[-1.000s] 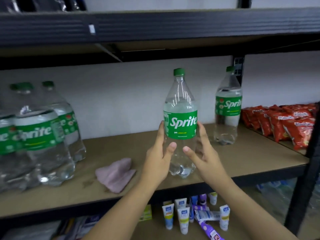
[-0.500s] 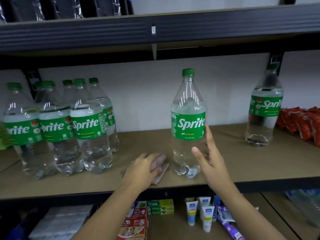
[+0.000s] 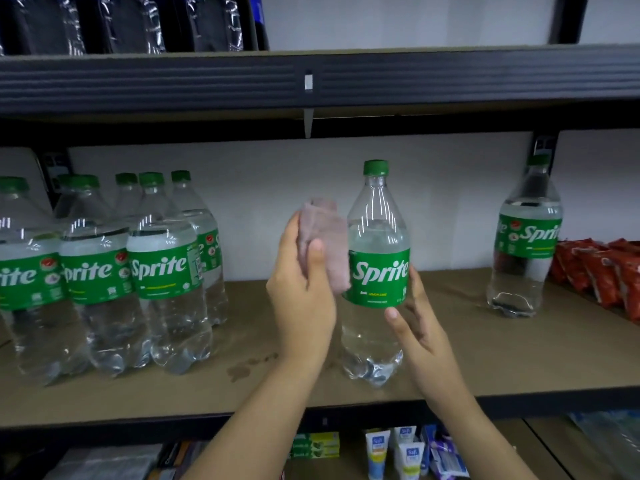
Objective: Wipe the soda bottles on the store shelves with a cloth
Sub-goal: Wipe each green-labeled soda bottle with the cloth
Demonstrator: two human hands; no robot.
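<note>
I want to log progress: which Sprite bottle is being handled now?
The middle bottle, standing alone between the left group and the far-right bottle. The right hand steadies it; the left hand holds the cloth beside it.

Clear Sprite bottle [image 3: 375,271] with green cap, green label, white lettering; pinkish-mauve cloth [image 3: 325,237]; brown shelf [image 3: 450,368], black edge; red snack packets [image 3: 602,268].

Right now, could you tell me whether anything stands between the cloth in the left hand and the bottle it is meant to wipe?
Nothing visible does. The left hand holds the pink cloth right beside the middle bottle, and the right hand steadies the bottle's other side.
</note>
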